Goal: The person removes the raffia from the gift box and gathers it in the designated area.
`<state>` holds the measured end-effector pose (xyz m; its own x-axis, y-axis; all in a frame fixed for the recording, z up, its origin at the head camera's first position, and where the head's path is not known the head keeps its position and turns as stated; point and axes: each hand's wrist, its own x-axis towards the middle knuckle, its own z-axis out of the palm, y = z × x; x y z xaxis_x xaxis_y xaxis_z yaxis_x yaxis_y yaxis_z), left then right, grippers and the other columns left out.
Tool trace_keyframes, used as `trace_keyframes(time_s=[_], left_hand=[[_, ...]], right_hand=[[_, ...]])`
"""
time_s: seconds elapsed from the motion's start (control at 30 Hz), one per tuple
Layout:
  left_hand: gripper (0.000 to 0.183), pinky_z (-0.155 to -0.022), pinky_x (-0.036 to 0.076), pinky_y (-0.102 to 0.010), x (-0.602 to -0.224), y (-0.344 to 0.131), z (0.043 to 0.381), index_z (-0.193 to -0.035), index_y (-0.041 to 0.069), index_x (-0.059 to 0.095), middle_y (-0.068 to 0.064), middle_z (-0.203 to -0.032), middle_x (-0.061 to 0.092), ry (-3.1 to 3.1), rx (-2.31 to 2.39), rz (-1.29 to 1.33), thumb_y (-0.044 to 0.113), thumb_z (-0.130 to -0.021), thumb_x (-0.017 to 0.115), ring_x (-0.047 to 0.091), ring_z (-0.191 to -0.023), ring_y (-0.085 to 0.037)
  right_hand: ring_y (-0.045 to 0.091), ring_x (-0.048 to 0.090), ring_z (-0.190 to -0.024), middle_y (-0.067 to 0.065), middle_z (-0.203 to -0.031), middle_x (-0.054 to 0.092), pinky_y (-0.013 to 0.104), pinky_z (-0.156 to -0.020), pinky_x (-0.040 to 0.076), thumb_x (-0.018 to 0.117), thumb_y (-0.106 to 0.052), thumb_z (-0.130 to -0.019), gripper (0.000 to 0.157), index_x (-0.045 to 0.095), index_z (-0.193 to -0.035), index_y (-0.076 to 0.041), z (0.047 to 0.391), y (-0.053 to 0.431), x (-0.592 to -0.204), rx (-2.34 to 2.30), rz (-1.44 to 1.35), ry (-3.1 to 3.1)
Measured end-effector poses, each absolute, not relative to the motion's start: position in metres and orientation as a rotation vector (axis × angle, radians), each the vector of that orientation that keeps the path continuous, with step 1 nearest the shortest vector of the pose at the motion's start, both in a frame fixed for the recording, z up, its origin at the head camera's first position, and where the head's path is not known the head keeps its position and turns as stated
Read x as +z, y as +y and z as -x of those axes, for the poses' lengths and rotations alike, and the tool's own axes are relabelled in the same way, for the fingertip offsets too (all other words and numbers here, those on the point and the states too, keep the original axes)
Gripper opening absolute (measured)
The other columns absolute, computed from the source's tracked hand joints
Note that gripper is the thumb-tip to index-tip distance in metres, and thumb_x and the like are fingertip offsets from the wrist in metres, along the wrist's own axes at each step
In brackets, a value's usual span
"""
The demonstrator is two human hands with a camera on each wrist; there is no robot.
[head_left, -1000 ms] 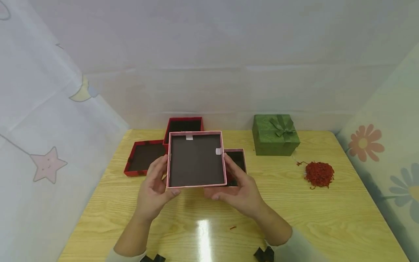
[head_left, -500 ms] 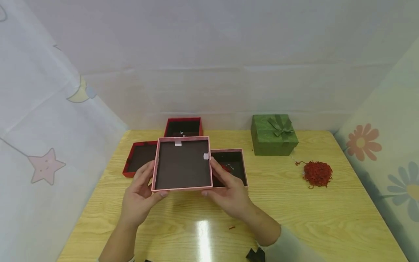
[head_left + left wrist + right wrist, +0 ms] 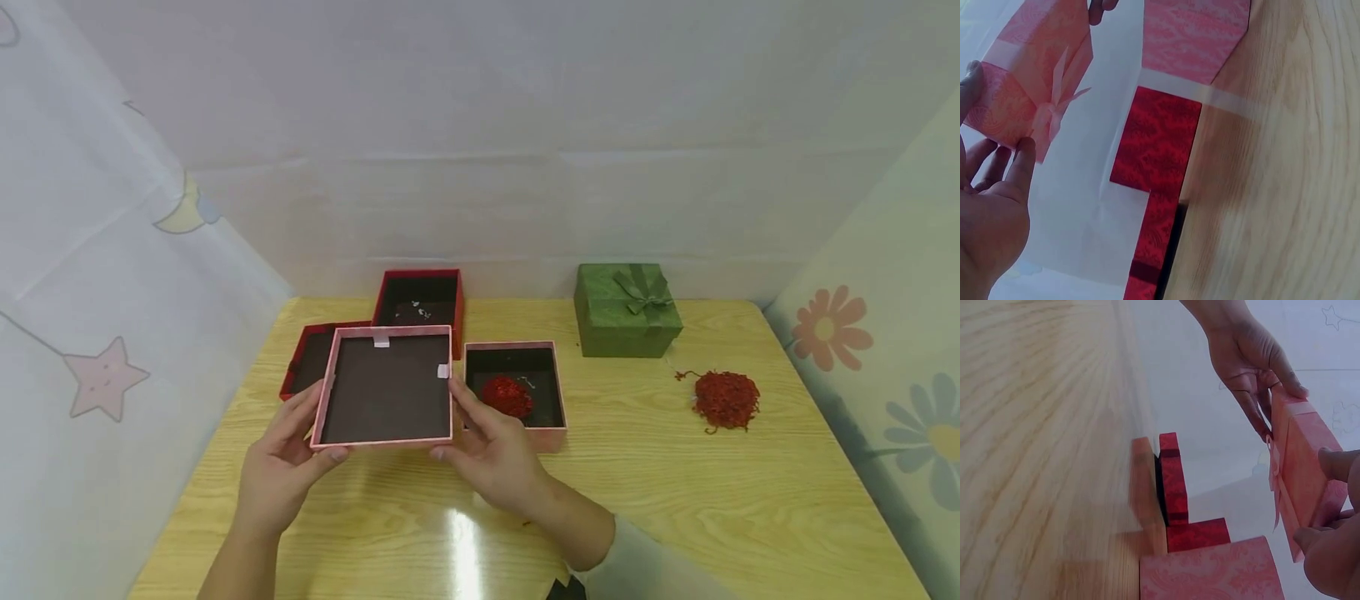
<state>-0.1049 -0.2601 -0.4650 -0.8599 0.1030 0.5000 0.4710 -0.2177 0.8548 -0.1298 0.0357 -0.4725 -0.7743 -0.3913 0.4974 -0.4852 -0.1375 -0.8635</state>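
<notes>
Both hands hold a pink gift box lid above the table, its dark inside facing the head camera. My left hand grips the left edge, thumb at the lower corner. On the opposite edge, my right hand pinches the lid between thumb and fingers. A pink ribbon bow shows on the lid's outer face in the left wrist view. Just right of the lid stands the open pink box, with a clump of red shredded paper inside.
Behind the lid stands an open red box with white scraps inside. A red lid, partly covered from view, lies left of it. A closed green box with a bow stands back right, near a red shred pile.
Both hands have carried the pink lid left and slightly nearer to me. The open pink box and its red shreds, mostly hidden before, now show, as does more of the red box.
</notes>
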Motion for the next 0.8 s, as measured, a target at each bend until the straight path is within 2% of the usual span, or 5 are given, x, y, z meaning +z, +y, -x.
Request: trace_keyframes(time_s=[0.13,0.2,0.23,0.53,0.8], left_hand=[[0.079,-0.098,0.056,-0.033,-0.468,-0.270,0.100,-0.148,-0.023,0.032,-0.031,-0.156,0.032,-1.770,-2.197,0.651,-0.038,-0.077,0.063,0.047,-0.142,-0.032],[0.079,-0.098,0.056,-0.034,-0.469,-0.274,0.097,-0.148,-0.023,0.032,-0.030,-0.156,0.032,-1.775,-2.206,0.623,-0.038,-0.077,0.062,0.048,-0.141,-0.032],[0.079,-0.097,0.056,-0.034,-0.469,-0.276,0.095,-0.149,-0.022,0.032,-0.030,-0.156,0.033,-1.786,-2.205,0.595,-0.038,-0.077,0.062,0.048,-0.141,-0.031],[0.080,-0.097,0.055,-0.033,-0.477,-0.300,0.081,-0.150,-0.021,0.032,-0.028,-0.156,0.036,-1.833,-2.188,0.485,-0.038,-0.077,0.062,0.052,-0.138,-0.026],[0.081,-0.097,0.055,-0.028,-0.482,-0.318,0.065,-0.155,-0.007,0.040,-0.020,-0.156,0.040,-2.074,-2.090,0.163,-0.031,-0.082,0.066,0.057,-0.133,-0.015]], right_hand=[[0.024,0.038,-0.147,0.013,-0.165,0.032,0.020,-0.092,0.056,0.081,0.001,-0.088,0.084,0.037,-0.159,0.001,0.128,0.028,-0.475,1.978,-1.017,-2.131],[0.023,0.035,-0.149,0.013,-0.166,0.030,0.033,-0.111,0.045,0.081,0.001,-0.089,0.083,0.036,-0.159,0.001,0.127,0.024,-0.476,1.957,-1.028,-2.151],[0.022,0.034,-0.150,0.012,-0.167,0.030,0.039,-0.115,0.038,0.080,0.001,-0.089,0.083,0.036,-0.159,0.001,0.127,0.022,-0.477,1.950,-1.035,-2.157],[0.020,0.033,-0.150,0.011,-0.166,0.030,0.033,-0.115,0.040,0.079,-0.013,-0.094,0.083,0.032,-0.162,-0.003,0.123,0.003,-0.483,1.700,-1.083,-2.317],[0.019,0.039,-0.147,0.009,-0.165,0.032,0.035,-0.117,0.039,0.078,-0.015,-0.095,0.083,0.031,-0.163,-0.004,0.122,-0.013,-0.489,1.594,-1.126,-2.395]])
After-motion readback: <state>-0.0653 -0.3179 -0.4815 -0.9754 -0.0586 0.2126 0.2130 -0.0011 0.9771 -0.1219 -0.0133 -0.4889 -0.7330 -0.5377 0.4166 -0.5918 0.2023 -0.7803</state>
